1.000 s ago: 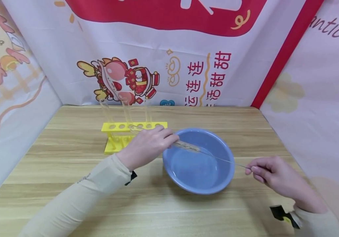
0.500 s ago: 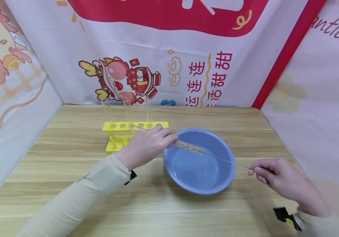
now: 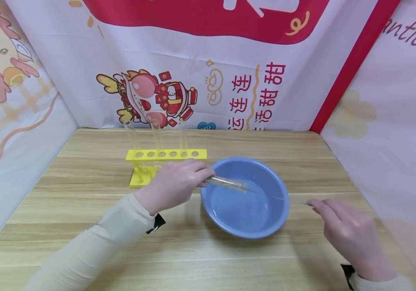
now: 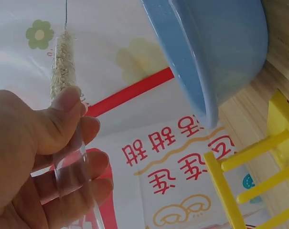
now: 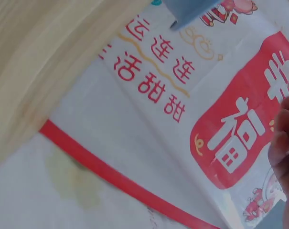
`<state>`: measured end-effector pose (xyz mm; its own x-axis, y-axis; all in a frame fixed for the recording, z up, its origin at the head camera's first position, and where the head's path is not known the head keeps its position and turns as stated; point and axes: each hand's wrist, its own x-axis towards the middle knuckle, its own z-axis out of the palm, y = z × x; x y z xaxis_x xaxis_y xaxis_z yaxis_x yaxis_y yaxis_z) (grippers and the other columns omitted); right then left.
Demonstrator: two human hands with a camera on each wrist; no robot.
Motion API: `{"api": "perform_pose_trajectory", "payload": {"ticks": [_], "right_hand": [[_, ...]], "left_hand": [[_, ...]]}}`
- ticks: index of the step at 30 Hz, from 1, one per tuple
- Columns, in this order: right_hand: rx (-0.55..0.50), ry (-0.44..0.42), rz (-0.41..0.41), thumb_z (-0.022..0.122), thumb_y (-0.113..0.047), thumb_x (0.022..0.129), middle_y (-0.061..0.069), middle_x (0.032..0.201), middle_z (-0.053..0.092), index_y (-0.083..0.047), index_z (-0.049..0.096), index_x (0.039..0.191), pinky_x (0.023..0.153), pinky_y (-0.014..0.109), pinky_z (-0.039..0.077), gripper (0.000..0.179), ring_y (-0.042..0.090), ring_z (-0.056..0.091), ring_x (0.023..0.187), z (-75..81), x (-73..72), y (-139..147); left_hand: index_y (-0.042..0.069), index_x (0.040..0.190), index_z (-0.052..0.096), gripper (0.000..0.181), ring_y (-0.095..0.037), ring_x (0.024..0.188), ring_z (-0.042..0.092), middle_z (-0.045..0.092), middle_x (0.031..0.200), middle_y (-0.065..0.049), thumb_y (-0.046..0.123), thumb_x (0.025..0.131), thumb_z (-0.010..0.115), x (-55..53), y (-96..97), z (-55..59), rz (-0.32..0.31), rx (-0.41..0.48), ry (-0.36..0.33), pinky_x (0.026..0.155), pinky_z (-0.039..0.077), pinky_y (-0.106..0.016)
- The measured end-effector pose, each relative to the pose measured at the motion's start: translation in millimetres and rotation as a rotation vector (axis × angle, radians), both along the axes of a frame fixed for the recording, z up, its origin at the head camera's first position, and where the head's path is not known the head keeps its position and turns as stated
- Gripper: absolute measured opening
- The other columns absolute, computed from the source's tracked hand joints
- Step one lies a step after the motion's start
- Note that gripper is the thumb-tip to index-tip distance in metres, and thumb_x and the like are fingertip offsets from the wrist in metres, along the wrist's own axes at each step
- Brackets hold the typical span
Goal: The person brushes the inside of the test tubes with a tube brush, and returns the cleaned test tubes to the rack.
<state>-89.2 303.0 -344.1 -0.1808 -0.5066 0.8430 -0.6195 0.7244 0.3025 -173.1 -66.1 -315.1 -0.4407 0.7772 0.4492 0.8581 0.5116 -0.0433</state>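
My left hand (image 3: 175, 184) grips a clear glass test tube (image 3: 224, 182), whose mouth points right over the blue basin (image 3: 280, 218). In the left wrist view, the pale bristles of a test tube brush (image 4: 63, 64) fill the mouth end of the tube, and its thin twisted wire runs out beyond. Thumb and fingers wrap the glass below the bristles. Right of the basin, my right hand (image 3: 351, 234) pinches the far end of the brush's wire, which looks faint and blurred in the head view. Only part of the right hand (image 5: 285, 143) shows in the right wrist view.
A yellow test tube rack (image 3: 166, 154) stands behind my left hand, holding several upright parts, among them a clear glass tube (image 3: 157, 137). The wooden table (image 3: 208, 266) meets printed cloth walls (image 3: 193, 52) at the back and sides.
My right hand has turned and shifted slightly down and right, still on the wire. The left hand has moved a little left, and the tube's closed end has dropped from the rack's top bar.
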Motion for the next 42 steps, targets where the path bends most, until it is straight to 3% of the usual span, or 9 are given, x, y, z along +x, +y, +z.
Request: {"api": "perform_pose_trajectory", "payload": {"ticks": [2,6,12,19,24,32,37,42], "right_hand": [[-0.004,0.021,-0.004,0.04,0.008,0.094,0.006,0.06,0.056,0.004,0.068,0.082,0.029,0.027,0.025,0.03,0.016,0.037,0.037,-2.5,-0.2,-0.7],[-0.003,-0.056,-0.016,0.038,0.005,0.093,0.001,0.058,0.055,0.0,0.066,0.079,0.03,0.019,0.016,0.031,0.006,0.025,0.036,-8.8,0.4,1.3],[-0.003,-0.159,-0.009,0.035,0.002,0.09,-0.003,0.06,0.058,-0.004,0.065,0.081,0.032,0.014,0.018,0.032,0.002,0.03,0.036,-11.1,1.8,3.9],[-0.018,-0.22,0.026,0.04,-0.013,0.103,-0.003,0.067,0.068,-0.007,0.068,0.081,0.031,0.017,0.029,0.036,0.009,0.049,0.038,-17.8,-0.4,3.4],[-0.036,-0.272,0.047,0.037,-0.018,0.105,-0.005,0.066,0.068,-0.008,0.068,0.08,0.033,0.013,0.023,0.04,0.002,0.043,0.038,-22.0,-2.2,0.5],[-0.072,-0.347,0.098,0.037,-0.009,0.091,-0.009,0.064,0.064,-0.011,0.069,0.079,0.037,0.009,0.021,0.034,-0.006,0.039,0.046,-26.2,-5.7,-0.9],[-0.088,-0.47,0.126,0.042,-0.006,0.087,-0.008,0.069,0.067,-0.011,0.07,0.086,0.04,0.01,0.03,0.029,-0.008,0.038,0.049,-24.7,-3.8,-1.3],[-0.105,-0.565,0.156,0.048,0.01,0.069,-0.01,0.072,0.065,-0.01,0.071,0.09,0.046,0.01,0.035,0.037,-0.008,0.038,0.055,-21.6,-3.2,-5.7]], "left_hand": [[0.009,0.116,0.072,0.035,-0.019,0.092,0.069,0.071,0.105,-0.007,0.016,0.083,0.082,1.2,1.8,-1.8,-0.018,0.003,0.036,0.073,0.059,-0.029],[0.008,0.113,0.072,0.03,-0.018,0.087,0.068,0.07,0.101,-0.006,0.013,0.085,0.08,2.2,5.8,-7.5,-0.035,0.014,0.098,0.067,0.058,-0.027],[0.008,0.112,0.073,0.025,-0.018,0.082,0.066,0.07,0.099,-0.006,0.01,0.087,0.076,4.6,10.0,-10.9,-0.039,0.04,0.139,0.065,0.058,-0.027],[0.01,0.113,0.074,0.024,-0.019,0.083,0.066,0.07,0.101,-0.005,0.007,0.089,0.074,7.4,16.0,-12.4,-0.03,0.026,0.178,0.066,0.059,-0.028],[0.009,0.113,0.073,0.023,-0.02,0.088,0.068,0.07,0.102,-0.006,0.009,0.09,0.074,9.8,22.2,-11.6,-0.032,0.025,0.2,0.072,0.059,-0.03],[0.009,0.114,0.072,0.026,-0.02,0.089,0.067,0.069,0.102,-0.006,0.01,0.088,0.076,13.6,28.3,-10.2,-0.036,0.014,0.216,0.072,0.06,-0.03],[0.008,0.113,0.072,0.022,-0.02,0.09,0.067,0.069,0.102,-0.006,0.008,0.091,0.072,15.2,32.6,-9.7,-0.039,0.012,0.244,0.072,0.059,-0.03],[0.009,0.111,0.073,0.019,-0.02,0.088,0.066,0.068,0.099,-0.005,0.01,0.092,0.071,17.8,36.7,-8.0,-0.042,0.024,0.274,0.07,0.059,-0.029]]}}
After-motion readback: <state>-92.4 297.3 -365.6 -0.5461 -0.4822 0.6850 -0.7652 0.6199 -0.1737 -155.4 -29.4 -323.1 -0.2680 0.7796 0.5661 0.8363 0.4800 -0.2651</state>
